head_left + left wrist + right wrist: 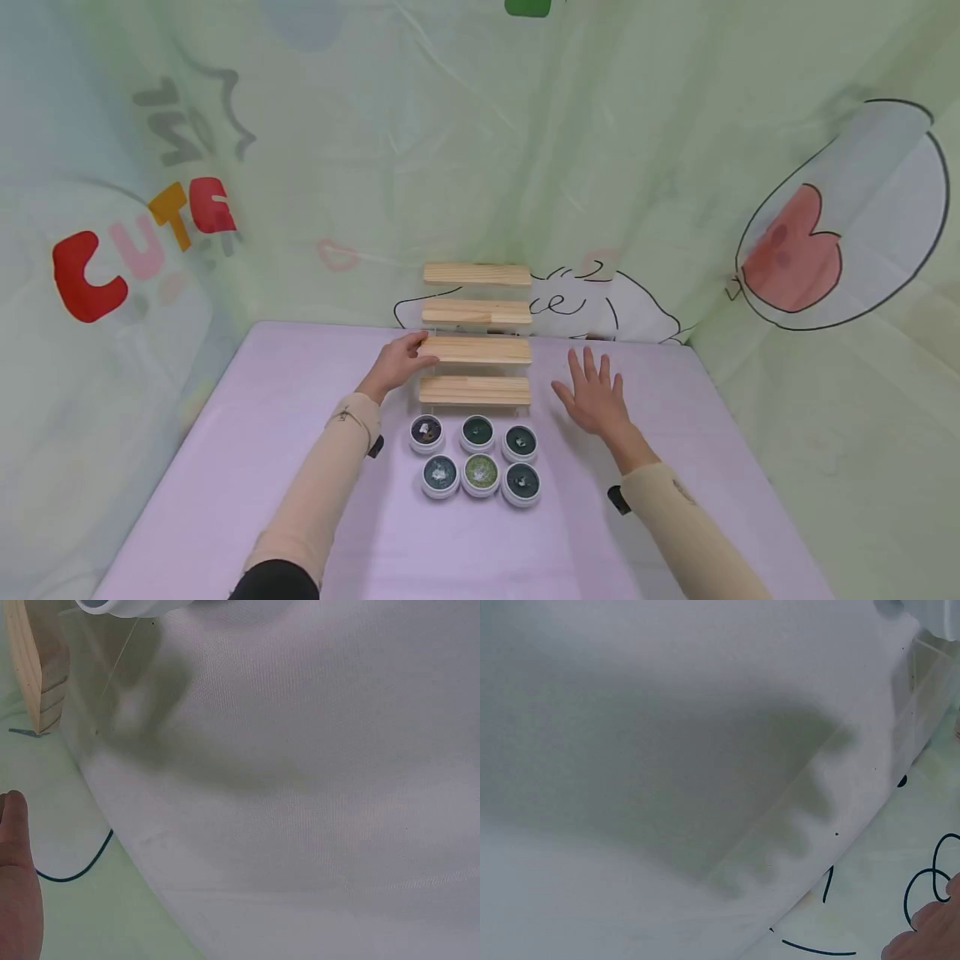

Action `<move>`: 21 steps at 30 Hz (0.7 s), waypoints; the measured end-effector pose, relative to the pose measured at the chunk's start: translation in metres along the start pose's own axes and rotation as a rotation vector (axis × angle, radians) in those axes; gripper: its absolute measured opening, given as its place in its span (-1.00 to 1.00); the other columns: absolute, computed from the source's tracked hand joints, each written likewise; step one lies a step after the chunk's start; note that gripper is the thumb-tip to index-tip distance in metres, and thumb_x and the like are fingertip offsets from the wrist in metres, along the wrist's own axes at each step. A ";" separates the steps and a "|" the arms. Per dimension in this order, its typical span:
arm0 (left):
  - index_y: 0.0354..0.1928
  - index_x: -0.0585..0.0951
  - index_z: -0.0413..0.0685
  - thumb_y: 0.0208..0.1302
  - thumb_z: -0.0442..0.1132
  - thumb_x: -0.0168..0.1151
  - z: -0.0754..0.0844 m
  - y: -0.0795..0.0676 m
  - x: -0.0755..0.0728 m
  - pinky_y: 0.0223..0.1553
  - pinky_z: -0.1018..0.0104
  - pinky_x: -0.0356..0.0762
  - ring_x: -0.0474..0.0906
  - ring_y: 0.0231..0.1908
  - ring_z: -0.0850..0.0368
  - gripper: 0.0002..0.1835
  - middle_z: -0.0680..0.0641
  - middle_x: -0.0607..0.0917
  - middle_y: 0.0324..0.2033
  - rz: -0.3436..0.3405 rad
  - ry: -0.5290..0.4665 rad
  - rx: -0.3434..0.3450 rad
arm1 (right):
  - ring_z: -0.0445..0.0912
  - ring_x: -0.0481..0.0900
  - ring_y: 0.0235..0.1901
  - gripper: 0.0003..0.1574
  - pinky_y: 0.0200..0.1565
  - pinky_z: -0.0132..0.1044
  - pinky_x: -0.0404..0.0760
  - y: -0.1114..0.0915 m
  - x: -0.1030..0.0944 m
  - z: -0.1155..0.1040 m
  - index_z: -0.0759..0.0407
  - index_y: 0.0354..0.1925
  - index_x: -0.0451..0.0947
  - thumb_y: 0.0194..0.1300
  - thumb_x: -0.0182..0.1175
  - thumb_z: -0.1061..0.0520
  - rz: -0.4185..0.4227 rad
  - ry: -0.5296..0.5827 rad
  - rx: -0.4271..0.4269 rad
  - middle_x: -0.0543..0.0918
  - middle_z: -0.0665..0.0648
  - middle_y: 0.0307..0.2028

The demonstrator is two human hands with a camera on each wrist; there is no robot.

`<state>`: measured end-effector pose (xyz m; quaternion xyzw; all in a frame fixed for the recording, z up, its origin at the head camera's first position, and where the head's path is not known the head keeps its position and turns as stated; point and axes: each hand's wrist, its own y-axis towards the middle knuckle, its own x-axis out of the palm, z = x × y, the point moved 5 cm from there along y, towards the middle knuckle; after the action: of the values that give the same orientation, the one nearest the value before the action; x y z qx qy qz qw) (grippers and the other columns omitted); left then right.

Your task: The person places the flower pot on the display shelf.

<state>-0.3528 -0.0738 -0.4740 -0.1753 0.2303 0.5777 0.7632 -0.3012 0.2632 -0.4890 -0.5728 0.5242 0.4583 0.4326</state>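
Observation:
My left hand [399, 363] grips the left end of a pale wooden board [483, 350], the second from the front on a stepped display stand, thumb at its near edge and fingers at its far edge. In the left wrist view part of that hand [16, 892] shows at the left edge; a board end [37, 675] is above it. To the right of the stand my right hand [597, 402] holds nothing, its fingers spread above the table. A bit of it [930, 930] appears in the right wrist view, with its shadow on the cloth.
Several small round white jars with dark or green tops, including a light green one [481, 472], stand in two rows before the stand's front board [474, 390]. A pale lilac cloth [300, 375] covers the table. Printed green curtains [360, 167] surround its back and sides.

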 end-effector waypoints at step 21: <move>0.43 0.27 -0.25 0.30 -0.17 0.32 -0.011 0.007 0.005 0.29 0.16 0.41 0.36 0.31 -0.12 -0.26 -0.25 0.34 0.38 -0.008 -0.032 -0.031 | 0.38 -0.36 0.45 0.19 0.39 0.36 -0.19 -0.040 0.037 -0.012 0.32 0.53 -0.27 0.38 0.09 -0.30 -0.258 0.421 -0.157 -0.25 0.39 0.51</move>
<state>-0.3599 -0.0739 -0.4862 -0.1789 0.2082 0.5808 0.7663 -0.2599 0.2472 -0.5220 -0.7495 0.4882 0.3094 0.3228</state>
